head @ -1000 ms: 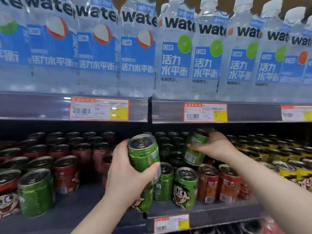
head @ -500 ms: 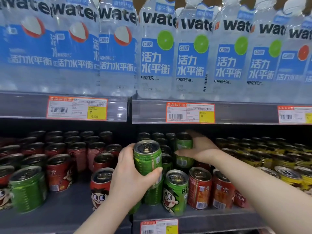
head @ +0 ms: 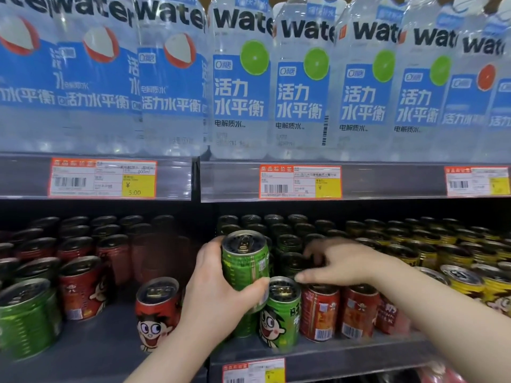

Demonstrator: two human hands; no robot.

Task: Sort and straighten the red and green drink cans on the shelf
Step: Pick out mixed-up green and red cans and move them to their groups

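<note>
My left hand [head: 218, 297] is wrapped around an upright green can [head: 244, 261], held just above the shelf [head: 345, 352] in front of the green rows. Right of it stands a green can with a cartoon face [head: 279, 319] at the front edge. My right hand [head: 343, 261] reaches in over two red cans [head: 320, 313], fingers apart, its fingertips beside a green can in the second row [head: 291, 262]. On the left section a red can with a face [head: 157, 313] stands alone, and a green can [head: 25, 319] sits among red cans [head: 80, 288].
Yellow cans [head: 470, 280] fill the right of the shelf. The shelf above carries large water bottles [head: 240, 78], with price tags [head: 300, 182] on its rail close over the can tops. A bare patch of shelf [head: 105, 341] lies left of the lone red can.
My right hand has set its green can down in the second row and spread its fingers. My left hand has kept hold of its green can, and the view has shifted left.
</note>
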